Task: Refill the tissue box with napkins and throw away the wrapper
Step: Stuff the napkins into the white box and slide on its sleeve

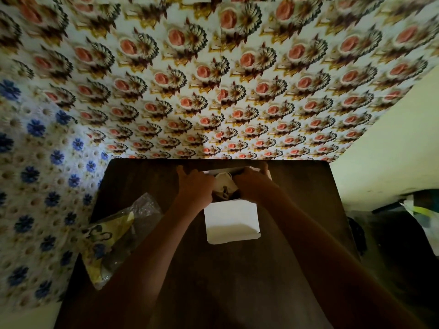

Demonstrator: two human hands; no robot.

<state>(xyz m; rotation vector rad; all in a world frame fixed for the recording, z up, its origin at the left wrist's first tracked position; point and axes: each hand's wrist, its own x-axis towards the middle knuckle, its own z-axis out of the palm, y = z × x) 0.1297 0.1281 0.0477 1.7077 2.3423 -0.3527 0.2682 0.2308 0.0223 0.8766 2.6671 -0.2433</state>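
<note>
Napkins (pixel 231 218), a white folded stack, lie flat on the dark wooden table (pixel 297 186), just in front of the tissue box (pixel 225 186) and on the near side of it. The box sits toward the far edge of the table, close to the flowered wall (pixel 213 79). Its top looks open, with something pale and crumpled showing in the middle, though the dim light makes it hard to say what that is.

Both arms reach forward over the table. The left hand (pixel 196 186) rests on the left side of the box, fingers curled over its upper edge and thumb stretched toward the far corner, so it grips the box. The right hand (pixel 251 182) does the same on the right side, fingers bent over the rim and pressed against it. The pale stuff inside shows between the two hands.

Off to the left, near the table's edge, lies the wrapper (pixel 118 233), a crinkled clear plastic bag with yellow print, well apart from the box and touched by neither hand. A dark heap of bags (pixel 415 222) sits beyond the table's right side.
</note>
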